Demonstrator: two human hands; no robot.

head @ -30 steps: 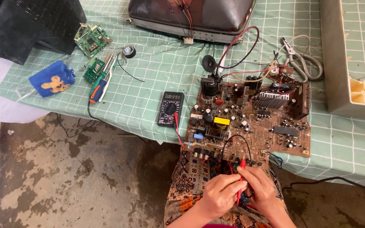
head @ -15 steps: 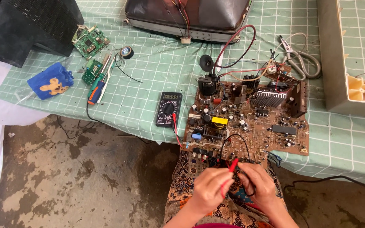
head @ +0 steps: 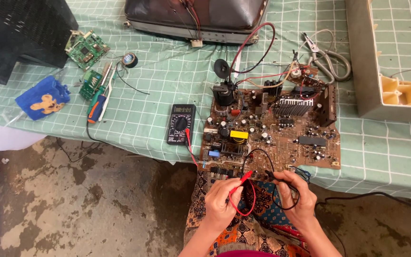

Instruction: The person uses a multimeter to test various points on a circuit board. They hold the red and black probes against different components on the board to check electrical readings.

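Brown circuit board (head: 274, 133) lies on counter (head: 167, 71), near edge overhanging. Black multimeter (head: 181, 123) sits just beside. Red probe (head: 241, 180) is pinched in left hand (head: 222, 202), black probe (head: 273, 176) in right hand (head: 293, 192); tips apparently at board edge. Probing step; steady tip contact needed.

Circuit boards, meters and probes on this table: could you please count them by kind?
Circuit boards: 3 – large brown board, two small green boards
Multimeters: 1
Probes: 2 – red in left hand, black in right hand
Total: 6
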